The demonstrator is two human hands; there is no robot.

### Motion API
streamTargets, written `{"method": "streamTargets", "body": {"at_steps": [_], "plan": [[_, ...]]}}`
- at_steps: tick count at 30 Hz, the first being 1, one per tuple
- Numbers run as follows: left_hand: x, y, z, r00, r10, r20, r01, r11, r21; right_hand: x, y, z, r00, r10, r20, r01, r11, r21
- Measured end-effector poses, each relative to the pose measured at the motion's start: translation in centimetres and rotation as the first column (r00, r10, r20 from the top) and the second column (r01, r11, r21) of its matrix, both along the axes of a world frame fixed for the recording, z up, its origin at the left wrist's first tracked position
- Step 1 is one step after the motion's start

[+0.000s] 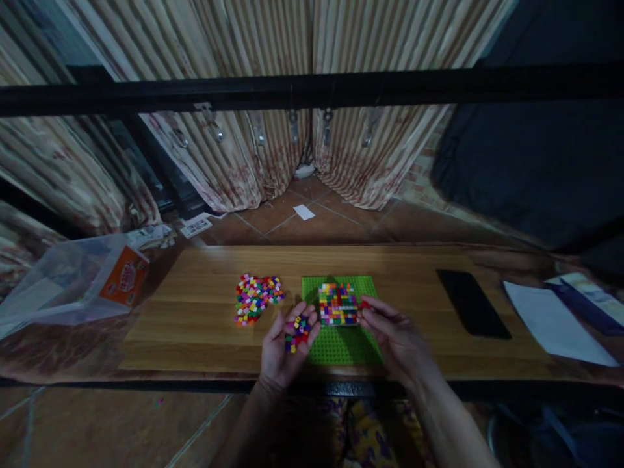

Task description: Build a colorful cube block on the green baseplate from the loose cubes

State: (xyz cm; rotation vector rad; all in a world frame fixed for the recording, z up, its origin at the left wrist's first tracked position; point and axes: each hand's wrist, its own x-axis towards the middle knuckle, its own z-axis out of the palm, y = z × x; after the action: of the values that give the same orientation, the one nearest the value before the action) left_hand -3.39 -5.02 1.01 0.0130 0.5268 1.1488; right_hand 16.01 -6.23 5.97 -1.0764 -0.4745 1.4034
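Observation:
My left hand (281,356) is cupped with its palm up, just left of a green studded baseplate (341,350). In that palm lie several small toy bricks (298,337) in yellow, purple, red and blue. Between the thumb and fingers of my right hand (397,331) is a small red brick (364,305), at the right edge of a multicoloured brick block (337,304). This block covers the upper middle of the baseplate; whether the red brick touches it I cannot tell. Farther left, a loose pile of small coloured bricks (258,297) is spread on the wooden board.
The wooden board (195,338) carries a flat black slab (472,303) at right. White papers (556,322) lie beyond it. A clear plastic bin (73,273) with an orange label stands at left. Behind, a dark horizontal bar (312,91) crosses before striped curtains (263,45).

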Motion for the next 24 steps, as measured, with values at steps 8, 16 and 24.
{"method": "streamTargets", "body": {"at_steps": [8, 16, 24], "plan": [[-0.2, 0.0, 0.0, 1.0, -0.013, -0.01, 0.013, 0.999, 0.031, 1.1, 1.6, -2.6, 0.93, -0.133, 0.341, 0.105, 0.989, 0.101], [-0.2, 0.1, 0.0, 0.999, -0.014, -0.038, 0.015, 1.0, 0.026, 1.8, 3.9, -4.8, 0.729, -0.136, 0.671, -0.023, 0.975, 0.222], [-0.1, 0.1, 0.2, 0.998, -0.023, -0.052, 0.023, 1.0, -0.001, 1.6, 5.3, -4.3, 0.46, -0.253, 0.851, -0.23, 0.892, 0.39]]}}
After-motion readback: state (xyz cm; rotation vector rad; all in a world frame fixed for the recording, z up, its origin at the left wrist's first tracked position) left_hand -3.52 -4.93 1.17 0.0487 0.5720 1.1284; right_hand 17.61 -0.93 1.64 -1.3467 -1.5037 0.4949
